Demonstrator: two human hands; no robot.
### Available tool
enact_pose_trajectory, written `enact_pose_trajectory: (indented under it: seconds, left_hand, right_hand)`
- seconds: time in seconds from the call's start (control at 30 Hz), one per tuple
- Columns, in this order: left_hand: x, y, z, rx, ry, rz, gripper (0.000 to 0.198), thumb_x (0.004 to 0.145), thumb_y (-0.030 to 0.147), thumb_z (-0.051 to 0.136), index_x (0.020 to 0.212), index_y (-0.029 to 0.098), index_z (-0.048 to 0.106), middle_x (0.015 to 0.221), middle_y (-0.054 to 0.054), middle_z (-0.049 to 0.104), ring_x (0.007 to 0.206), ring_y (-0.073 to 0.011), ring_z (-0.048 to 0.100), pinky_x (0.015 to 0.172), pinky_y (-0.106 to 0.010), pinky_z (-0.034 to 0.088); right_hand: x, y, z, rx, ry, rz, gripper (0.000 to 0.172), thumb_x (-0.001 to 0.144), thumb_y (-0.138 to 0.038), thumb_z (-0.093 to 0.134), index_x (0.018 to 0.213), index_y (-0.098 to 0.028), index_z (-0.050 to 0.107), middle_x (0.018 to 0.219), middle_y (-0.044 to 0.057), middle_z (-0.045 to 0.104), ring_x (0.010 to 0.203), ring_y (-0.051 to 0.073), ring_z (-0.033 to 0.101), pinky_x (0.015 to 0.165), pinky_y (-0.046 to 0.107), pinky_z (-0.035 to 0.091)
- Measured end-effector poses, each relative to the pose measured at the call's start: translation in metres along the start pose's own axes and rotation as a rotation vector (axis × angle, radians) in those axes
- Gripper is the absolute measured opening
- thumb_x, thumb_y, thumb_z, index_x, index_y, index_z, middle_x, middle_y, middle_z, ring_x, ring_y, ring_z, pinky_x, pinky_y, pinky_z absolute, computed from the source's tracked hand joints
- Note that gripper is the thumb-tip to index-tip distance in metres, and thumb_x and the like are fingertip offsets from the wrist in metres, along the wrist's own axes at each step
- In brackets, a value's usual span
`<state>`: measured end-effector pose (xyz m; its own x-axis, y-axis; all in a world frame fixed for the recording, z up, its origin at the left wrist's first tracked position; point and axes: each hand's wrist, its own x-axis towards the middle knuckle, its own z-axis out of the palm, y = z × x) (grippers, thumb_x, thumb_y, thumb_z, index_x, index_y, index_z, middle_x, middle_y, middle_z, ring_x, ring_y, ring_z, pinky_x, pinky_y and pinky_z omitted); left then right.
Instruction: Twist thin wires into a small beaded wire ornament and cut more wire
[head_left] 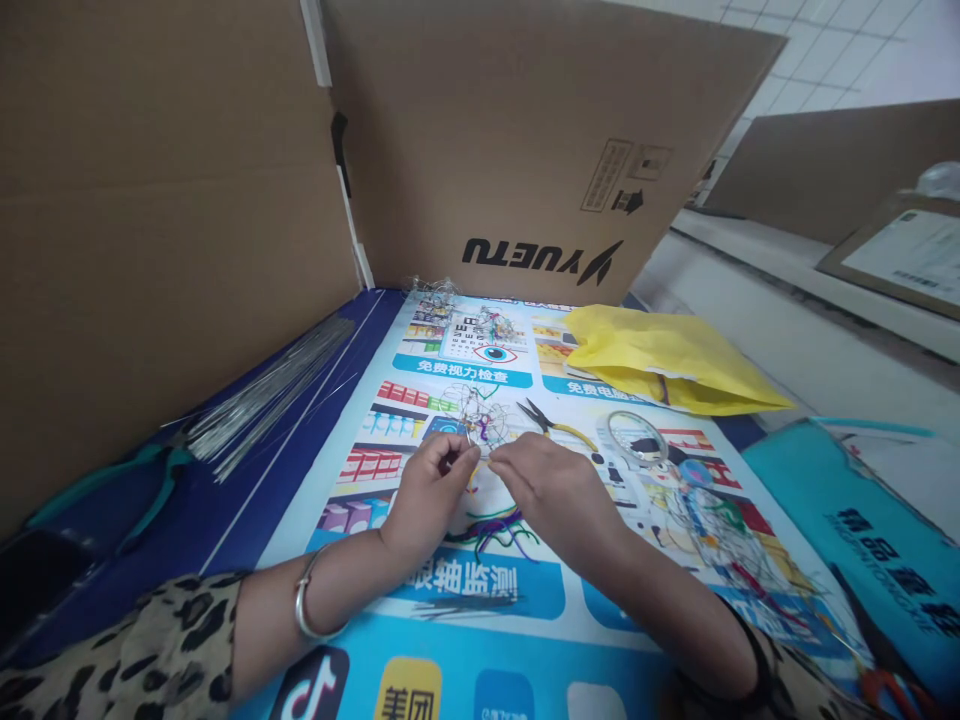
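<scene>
My left hand [431, 490] and my right hand [551, 488] meet at the middle of the printed table cover [450, 610], both pinched on a small tangled wire piece [480, 425] with thin silver and coloured strands. The fingers of both hands are closed around its near edge. Loose purple and green wire strands [506, 530] lie on the cover just below my hands. A silver bangle sits on my left wrist.
Yellow-handled pliers [555, 425] and a clear tape roll [637, 438] lie beyond my right hand. A bundle of straight silver wires [262, 395] and teal-handled cutters [120, 490] lie left. A yellow bag [667, 360], more wire tangles [720, 540], a teal bag [870, 540] and cardboard walls [172, 220] surround.
</scene>
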<state>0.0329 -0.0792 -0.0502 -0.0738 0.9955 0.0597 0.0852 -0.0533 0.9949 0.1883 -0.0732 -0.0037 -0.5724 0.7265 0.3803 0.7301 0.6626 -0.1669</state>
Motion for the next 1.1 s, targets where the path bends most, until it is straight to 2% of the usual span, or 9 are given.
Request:
enact_pose_trajectory:
  seconds: [0.17,0.3,0.53,0.73,0.9,1.1]
  left_hand:
    - [0.0,0.0,0.001,0.046,0.03,0.067,0.016,0.079,0.032,0.056,0.072,0.019,0.058,0.071,0.0,0.054,0.068,-0.0143,0.049,0.065,-0.026,0.038]
    - [-0.002,0.004,0.002,0.084,0.037,0.09,0.016,0.079,0.03,0.055,0.069,0.018,0.058,0.071,-0.001,0.054,0.068,-0.0143,0.05,0.065,-0.026,0.038]
    - [-0.003,0.008,0.003,0.112,0.008,0.092,0.017,0.079,0.027,0.053,0.064,0.018,0.055,0.069,0.0,0.051,0.068,-0.0144,0.049,0.064,-0.027,0.038]
    - [-0.007,0.008,0.001,0.072,-0.052,0.057,0.012,0.079,0.024,0.05,0.073,0.019,0.059,0.078,-0.002,0.058,0.076,-0.016,0.054,0.069,-0.028,0.041]
    - [-0.007,0.009,0.0,0.037,-0.07,-0.02,0.015,0.081,0.03,0.048,0.081,0.019,0.059,0.071,-0.001,0.06,0.069,-0.015,0.054,0.066,-0.027,0.042]
    - [-0.005,0.007,0.0,-0.056,-0.093,-0.127,0.015,0.078,0.031,0.052,0.075,0.017,0.057,0.06,0.002,0.054,0.055,-0.0101,0.048,0.054,-0.021,0.039]
  right_hand:
    - [-0.002,-0.004,0.003,-0.378,0.085,-0.116,0.021,0.088,-0.01,0.041,0.087,-0.014,0.062,0.075,0.008,0.058,0.068,0.018,0.05,0.058,0.03,0.034]
    - [-0.001,-0.007,0.008,-0.498,0.123,-0.183,0.022,0.087,-0.008,0.041,0.083,-0.015,0.062,0.073,0.008,0.058,0.067,0.019,0.047,0.056,0.032,0.03]
    - [0.001,-0.006,0.022,-0.407,0.192,-0.075,0.017,0.086,-0.012,0.047,0.08,-0.016,0.063,0.068,0.005,0.058,0.06,0.016,0.048,0.056,0.03,0.029]
    - [0.001,-0.005,0.02,-0.303,0.098,0.038,0.02,0.088,-0.017,0.045,0.082,-0.017,0.064,0.072,0.004,0.063,0.061,0.015,0.055,0.052,0.028,0.028]
    - [-0.001,-0.006,0.019,-0.258,0.039,0.057,0.023,0.091,-0.02,0.043,0.086,-0.017,0.065,0.076,0.005,0.066,0.063,0.015,0.059,0.052,0.026,0.03]
    - [-0.004,-0.006,0.024,-0.27,0.054,0.058,0.021,0.09,-0.021,0.044,0.086,-0.019,0.065,0.074,0.003,0.066,0.062,0.015,0.059,0.051,0.026,0.029]
